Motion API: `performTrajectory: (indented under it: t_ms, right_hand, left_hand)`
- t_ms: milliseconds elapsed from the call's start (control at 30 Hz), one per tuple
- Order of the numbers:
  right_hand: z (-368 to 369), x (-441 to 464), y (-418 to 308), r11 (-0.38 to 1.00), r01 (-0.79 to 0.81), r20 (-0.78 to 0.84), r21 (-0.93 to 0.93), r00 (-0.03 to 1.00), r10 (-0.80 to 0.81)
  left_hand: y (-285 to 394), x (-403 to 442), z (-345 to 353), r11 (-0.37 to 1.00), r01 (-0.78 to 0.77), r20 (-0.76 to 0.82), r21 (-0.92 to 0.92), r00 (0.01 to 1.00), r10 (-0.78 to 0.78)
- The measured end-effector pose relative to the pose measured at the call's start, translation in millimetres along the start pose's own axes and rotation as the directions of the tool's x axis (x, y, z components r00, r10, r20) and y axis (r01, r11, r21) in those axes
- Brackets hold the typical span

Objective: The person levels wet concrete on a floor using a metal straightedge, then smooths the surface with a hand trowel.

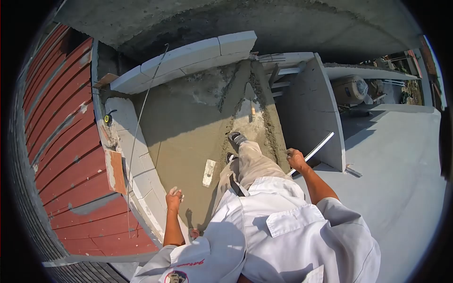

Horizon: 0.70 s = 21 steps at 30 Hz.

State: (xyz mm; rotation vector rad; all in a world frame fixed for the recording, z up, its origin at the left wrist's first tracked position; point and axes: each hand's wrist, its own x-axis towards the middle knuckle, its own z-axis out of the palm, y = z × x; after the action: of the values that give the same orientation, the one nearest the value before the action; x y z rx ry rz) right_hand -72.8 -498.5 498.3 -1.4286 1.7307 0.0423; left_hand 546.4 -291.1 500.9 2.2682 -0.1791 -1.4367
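My left hand (pixel 174 198) is held out over the left side of the floor, beside the low block wall (pixel 137 155). Its fingers are curled, with pale fingertips, and what they hold, if anything, is hidden. On the right, my right hand (pixel 296 160) is also curled, close to a slim white strip (pixel 322 145) that passes behind the wrist. I cannot tell whether it touches the strip. A pale rectangular board (pixel 208 173), like a plastering float, lies on the grey mortar floor (pixel 184 127) between my hands. Past my feet lies a pointed trowel (pixel 250 92) with a wooden handle.
Ridges of wet mortar (pixel 269 129) flank the strip where the trowel lies. A yellow tape measure (pixel 108 118) sits near the left wall, crossed by a thin rod (pixel 143 108). A tall grey panel (pixel 314 108) stands at right. A red metal roof (pixel 71 155) lies beyond the left wall.
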Motion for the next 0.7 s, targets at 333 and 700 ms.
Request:
performTrajectory:
  t_ms: [333,700]
  right_hand:
    - [95.2,-99.8,143.5,0.957,-0.027,0.178,-0.289,0.981,0.081]
    - [117.2,-148.5,110.8,0.584,-0.559,0.464,0.588,0.825,0.323]
  left_hand:
    - [34.9,12.2,29.4,0.981,0.007,0.117,0.192,0.993,-0.030]
    - [156.7,38.7,84.9,0.880,-0.143,0.245,0.454,0.969,0.031]
